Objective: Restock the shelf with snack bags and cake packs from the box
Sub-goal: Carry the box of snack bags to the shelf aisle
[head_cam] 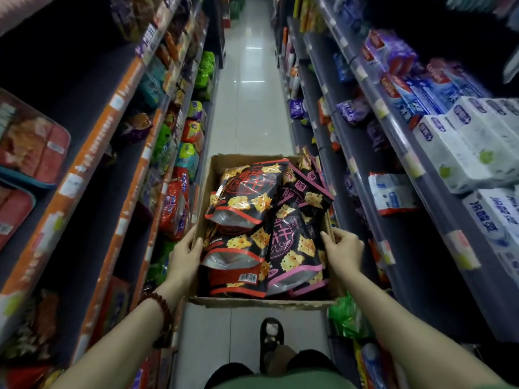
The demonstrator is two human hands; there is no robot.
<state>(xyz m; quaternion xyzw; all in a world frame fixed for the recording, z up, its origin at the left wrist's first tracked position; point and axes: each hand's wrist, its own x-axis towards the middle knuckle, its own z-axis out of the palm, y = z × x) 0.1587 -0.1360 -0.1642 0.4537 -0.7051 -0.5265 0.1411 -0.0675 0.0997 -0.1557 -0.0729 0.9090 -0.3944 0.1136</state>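
An open cardboard box (261,302) hangs above the aisle floor, carried between both hands. My left hand (184,256) grips its left wall and my right hand (344,249) grips its right wall. Inside lie several black snack bags of crackers: red-trimmed bags (241,197) on the left, pink-trimmed bags (295,248) on the right, some standing at the far right corner. The snack shelf (132,175) runs along the left, with orange price rails and bagged snacks. No cake packs show in the box.
A shelf on the right (393,153) holds tissue packs, toothpaste and purple packs. The narrow tiled aisle (250,108) runs straight ahead. My sandalled foot (271,338) is below the box. Green bags (346,315) sit low at the right shelf's foot.
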